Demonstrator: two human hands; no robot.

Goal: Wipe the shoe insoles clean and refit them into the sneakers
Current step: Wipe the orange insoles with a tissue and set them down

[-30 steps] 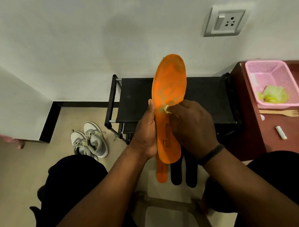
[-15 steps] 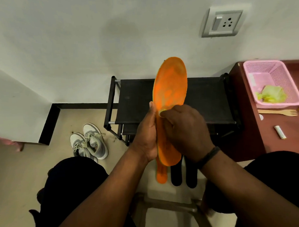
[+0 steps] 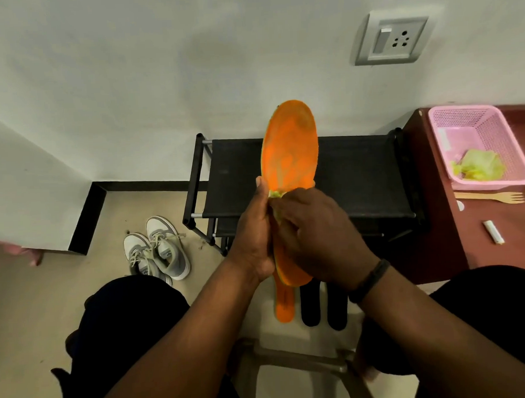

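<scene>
above the black rack (image 3: 356,176), left hand (image 3: 254,244) grips upright orange insole (image 3: 292,149); right hand (image 3: 317,235) pinches yellow cloth (image 3: 275,194) against it.

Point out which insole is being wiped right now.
The orange insole held upright in both hands; the other orange one and two black ones lie on the floor.

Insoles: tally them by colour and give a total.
Orange insoles: 2, one held upright, one on the floor
Black insoles: 2, both on the floor
Total: 4
</scene>
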